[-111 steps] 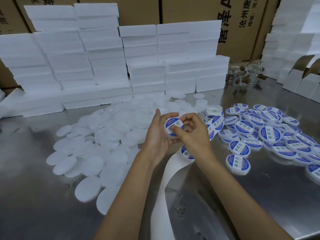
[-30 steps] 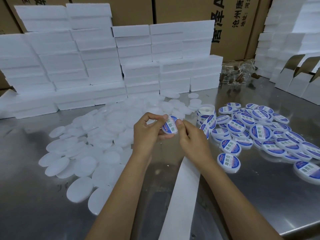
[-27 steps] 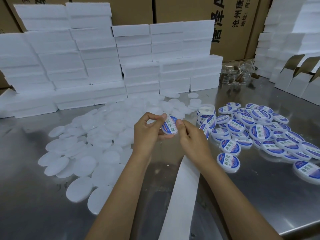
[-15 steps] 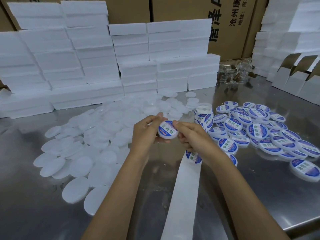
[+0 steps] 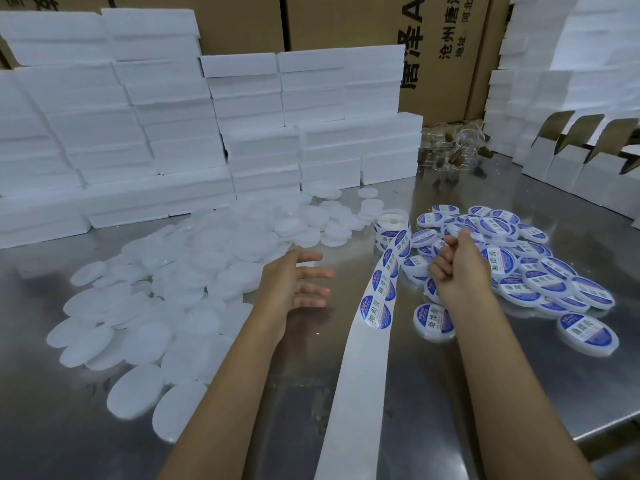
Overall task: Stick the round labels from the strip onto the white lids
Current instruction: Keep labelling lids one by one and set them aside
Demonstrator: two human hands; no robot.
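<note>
My left hand (image 5: 298, 282) hovers open with spread fingers at the right edge of the heap of plain white lids (image 5: 194, 271) and holds nothing. My right hand (image 5: 453, 268) hangs with curled fingers over the near edge of the pile of blue-labelled lids (image 5: 519, 265); I see nothing gripped in it, though a blue label edge peeks out just below it. The label strip (image 5: 381, 299) runs between my hands from its roll (image 5: 393, 221) toward me, and its bare white backing (image 5: 353, 410) trails off the front edge.
A steel table (image 5: 450, 393) carries everything. Stacks of white foam boxes (image 5: 138, 116) wall off the back, with cardboard cartons (image 5: 346, 22) behind. Open white cartons (image 5: 561, 168) line the right side, and clear jars (image 5: 453, 150) lie at the back right.
The lid both hands held at the centre is gone from them. My left hand has opened and moved left toward the plain lids; my right hand has swung right over the labelled pile.
</note>
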